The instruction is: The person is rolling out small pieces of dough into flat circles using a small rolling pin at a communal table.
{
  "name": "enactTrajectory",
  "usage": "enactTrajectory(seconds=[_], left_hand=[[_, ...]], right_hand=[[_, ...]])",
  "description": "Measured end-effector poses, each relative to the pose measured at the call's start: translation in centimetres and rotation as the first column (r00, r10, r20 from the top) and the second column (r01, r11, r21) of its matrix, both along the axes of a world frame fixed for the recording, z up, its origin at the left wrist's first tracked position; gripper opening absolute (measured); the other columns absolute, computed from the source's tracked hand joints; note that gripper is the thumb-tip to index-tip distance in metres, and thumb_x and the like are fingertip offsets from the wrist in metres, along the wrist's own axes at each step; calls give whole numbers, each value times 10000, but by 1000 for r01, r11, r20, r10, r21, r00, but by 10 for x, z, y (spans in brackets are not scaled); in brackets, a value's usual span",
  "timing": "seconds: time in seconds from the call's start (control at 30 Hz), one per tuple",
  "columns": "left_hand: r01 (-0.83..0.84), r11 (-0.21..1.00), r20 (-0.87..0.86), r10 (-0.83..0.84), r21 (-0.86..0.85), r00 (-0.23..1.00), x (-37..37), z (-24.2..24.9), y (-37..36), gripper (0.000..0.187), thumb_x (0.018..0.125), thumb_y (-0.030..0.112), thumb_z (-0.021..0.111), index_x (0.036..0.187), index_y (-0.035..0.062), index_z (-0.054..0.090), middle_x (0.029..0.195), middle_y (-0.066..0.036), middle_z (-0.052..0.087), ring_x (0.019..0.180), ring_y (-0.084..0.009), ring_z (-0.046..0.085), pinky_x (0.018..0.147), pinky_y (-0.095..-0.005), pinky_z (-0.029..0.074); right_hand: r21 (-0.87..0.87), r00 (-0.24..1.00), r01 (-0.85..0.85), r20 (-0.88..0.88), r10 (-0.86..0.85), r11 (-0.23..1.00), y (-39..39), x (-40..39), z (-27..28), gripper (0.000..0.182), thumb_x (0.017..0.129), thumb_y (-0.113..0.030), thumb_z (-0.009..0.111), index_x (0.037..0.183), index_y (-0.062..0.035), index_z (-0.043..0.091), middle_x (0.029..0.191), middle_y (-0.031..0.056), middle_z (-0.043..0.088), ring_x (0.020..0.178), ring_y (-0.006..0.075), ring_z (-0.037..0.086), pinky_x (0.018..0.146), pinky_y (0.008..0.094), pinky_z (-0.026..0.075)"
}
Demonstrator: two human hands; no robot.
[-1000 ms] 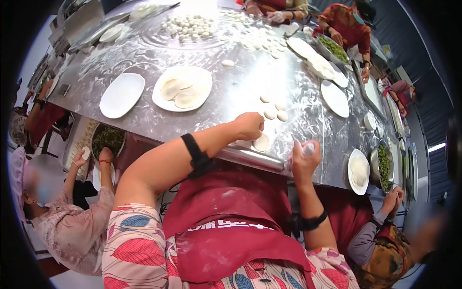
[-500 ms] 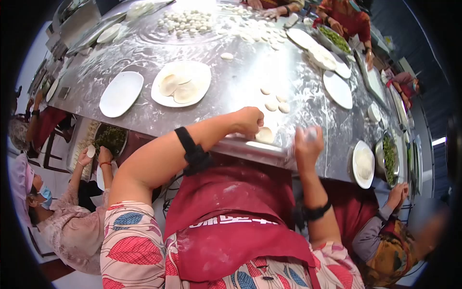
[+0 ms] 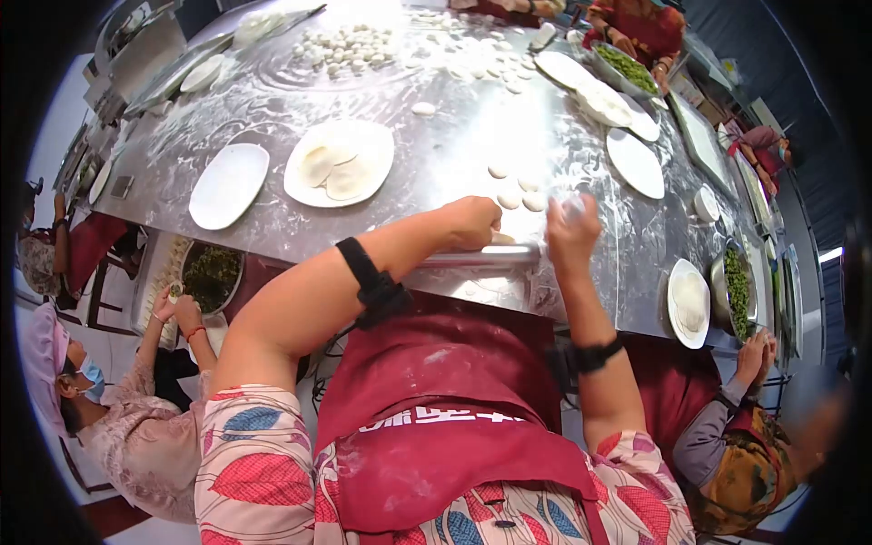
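Note:
My left hand (image 3: pixel 474 223) is closed, its fingertips at the edge of a small dough round (image 3: pixel 502 239). Most of this round is hidden by the hand and a metallic rolling pin (image 3: pixel 481 255), which lies across the near side of the floured table. My right hand (image 3: pixel 572 238) is curled at the pin's right end, with slight blur about its fingers. Just beyond the hands lie several small dough pieces (image 3: pixel 509 199). Farther left, a white plate (image 3: pixel 381 173) holds thin overlapping dough rounds (image 3: pixel 343 180).
An empty white plate (image 3: pixel 229 186) sits at the left. Many dough pieces (image 3: pixel 345 50) cover the far table (image 3: pixel 436 136). To the right are plates (image 3: pixel 636 163) and a bowl of chopped greens (image 3: pixel 736 286). Co-workers surround the table; one person (image 3: pixel 136 418) handles dough at lower left.
My right hand and the rolling pin have moved away from my body, over the dough round, which is now more hidden. My left hand has stayed almost in place.

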State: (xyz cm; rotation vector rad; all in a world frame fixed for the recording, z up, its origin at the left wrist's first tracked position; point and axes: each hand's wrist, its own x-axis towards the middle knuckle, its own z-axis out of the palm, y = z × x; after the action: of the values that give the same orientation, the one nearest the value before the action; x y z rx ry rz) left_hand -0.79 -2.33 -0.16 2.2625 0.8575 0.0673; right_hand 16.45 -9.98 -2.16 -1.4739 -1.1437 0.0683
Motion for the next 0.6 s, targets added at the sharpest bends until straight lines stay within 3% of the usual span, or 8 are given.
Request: enactTrajectory(seconds=[0.03, 0.13, 0.2, 0.27, 0.3, 0.4, 0.53, 0.6], left_hand=[[-72, 997, 7, 72, 35, 997, 5, -2, 2, 211, 797, 223, 615, 857, 24, 653, 829, -178, 654, 805, -319, 619, 718, -393, 474], [26, 999, 6, -26, -22, 1000, 9, 5, 0, 235, 791, 250, 623, 842, 24, 657, 831, -174, 656, 809, -314, 622, 721, -397, 474], [48, 999, 23, -48, -1, 999, 4, 0, -2, 189, 749, 187, 642, 829, 15, 654, 820, -181, 652, 807, -307, 623, 717, -388, 475], [18, 1000, 52, -18, -11, 999, 0, -13, 3, 175, 726, 155, 653, 828, 12, 652, 813, -182, 651, 796, -301, 623, 712, -382, 475], [10, 997, 47, -6, -80, 999, -3, -11, 2, 162, 708, 119, 664, 825, 9, 653, 799, -185, 649, 774, -295, 621, 702, -377, 472], [66, 997, 39, -65, -26, 997, -3, -8, 0, 170, 730, 144, 654, 831, 8, 655, 801, -186, 650, 754, -294, 619, 690, -381, 470], [-46, 999, -14, 45, -22, 999, 11, 2, 3, 266, 792, 262, 639, 864, 6, 652, 845, -205, 650, 812, -328, 620, 733, -393, 468], [14, 1000, 41, -14, -10, 999, 8, 1, -4, 258, 781, 242, 631, 888, 8, 659, 865, -215, 647, 864, -343, 623, 761, -397, 471]], right_hand=[[-33, 1000, -5, 19, 5, 999, 12, 0, 4, 221, 772, -53, 671, 894, 8, 498, 662, 139, 600, 569, 206, 589, 538, 319, 466], [-31, 992, 38, 119, -34, 999, 4, 1, 4, 221, 767, -50, 675, 869, -1, 485, 630, 129, 581, 557, 207, 594, 514, 337, 459], [-25, 979, 55, 198, -49, 998, -42, -5, 9, 222, 765, -46, 676, 856, -6, 479, 617, 127, 569, 554, 202, 596, 505, 341, 456], [-140, 975, -64, -221, 31, 988, -77, -17, 8, 224, 762, -42, 681, 843, -13, 475, 606, 125, 555, 558, 199, 601, 499, 344, 455], [-151, 968, -65, -250, 25, 986, -78, -19, 9, 225, 764, -38, 681, 833, -9, 469, 614, 134, 560, 563, 201, 605, 510, 340, 459], [-47, 998, 47, 32, -46, 998, -24, 4, -10, 229, 764, -46, 686, 856, -1, 481, 632, 146, 576, 581, 218, 616, 529, 331, 466], [-63, 999, 1, 32, 1, 998, 15, 4, 3, 249, 760, -53, 685, 927, 7, 510, 674, 164, 602, 605, 247, 619, 552, 321, 469], [-58, 996, 49, 72, -44, 997, -6, 3, -1, 246, 758, -54, 688, 910, 9, 504, 663, 147, 596, 606, 237, 620, 550, 322, 468]])
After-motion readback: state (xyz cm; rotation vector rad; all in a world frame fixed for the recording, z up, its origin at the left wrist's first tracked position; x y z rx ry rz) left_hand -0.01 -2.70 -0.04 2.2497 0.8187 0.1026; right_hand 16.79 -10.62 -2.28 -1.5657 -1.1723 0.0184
